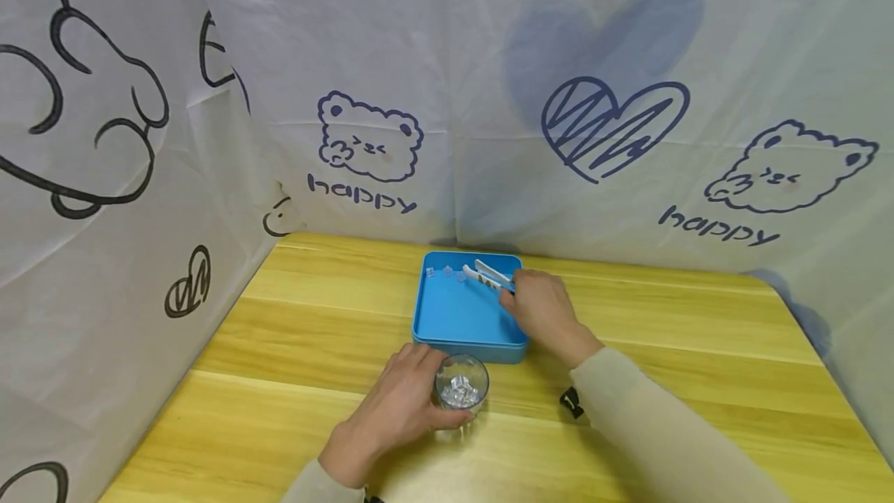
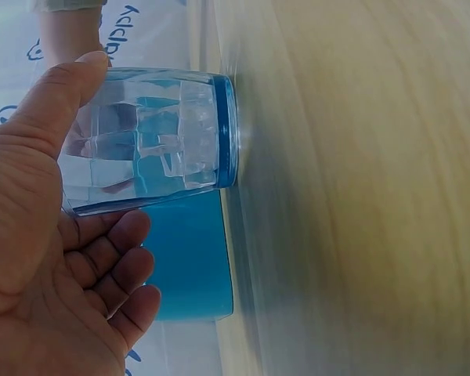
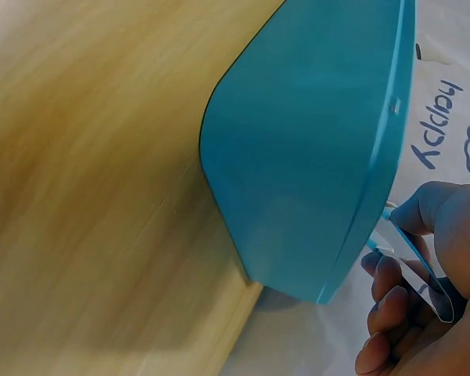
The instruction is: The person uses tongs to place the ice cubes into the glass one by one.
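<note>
On a wood-grain table (image 1: 279,332), a left hand (image 1: 400,400) grips a glass (image 2: 117,149) of clear pieces (image 1: 460,392) while the right hand (image 1: 545,307) holds tongs (image 1: 483,279) over a blue tray (image 1: 454,317).

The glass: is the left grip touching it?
Touching. The left wrist view shows the left grip around the glass, its thumb pressed against one side.

I see pale cream fabric on both arms: right sleeve (image 1: 663,418) plain, left sleeve (image 1: 323,486) matching, mostly cropped. Left hand (image 1: 401,398) and right hand (image 1: 548,309) bare. Small black piece (image 1: 571,402) beside right sleeve; can't tell if attached.
</note>
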The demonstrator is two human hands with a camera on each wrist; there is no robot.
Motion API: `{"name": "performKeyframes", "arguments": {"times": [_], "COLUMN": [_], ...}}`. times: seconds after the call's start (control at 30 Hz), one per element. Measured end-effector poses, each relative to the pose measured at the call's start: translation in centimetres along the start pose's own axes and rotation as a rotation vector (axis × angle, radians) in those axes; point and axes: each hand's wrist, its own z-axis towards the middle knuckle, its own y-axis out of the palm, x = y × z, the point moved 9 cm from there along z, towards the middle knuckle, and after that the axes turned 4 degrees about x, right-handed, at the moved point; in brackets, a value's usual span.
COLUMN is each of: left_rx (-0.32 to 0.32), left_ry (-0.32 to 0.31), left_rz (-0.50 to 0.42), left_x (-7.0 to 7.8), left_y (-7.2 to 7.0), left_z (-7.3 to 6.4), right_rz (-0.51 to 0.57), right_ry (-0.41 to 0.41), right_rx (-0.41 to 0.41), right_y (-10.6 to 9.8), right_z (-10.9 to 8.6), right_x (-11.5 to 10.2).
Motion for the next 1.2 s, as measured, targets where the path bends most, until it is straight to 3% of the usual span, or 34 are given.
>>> {"name": "performKeyframes", "arguments": {"times": [0.7,1.2], "left_rx": [0.016,0.004], "left_ry": [0.014,-0.003], "left_rz": [0.017,0.001], "left_x": [0.0,0.0], "left_y": [0.1,0.1], "left_z": [-0.1,-0.1], "right_rz": [-0.055,-0.066], "right_ry": [-0.001,0.001], "right_rx": [-0.018,-0.040], "right_y": [1.4,2.1], "right_z": [0.9,0.9], "right_x": [-1.8,-1.7]}}
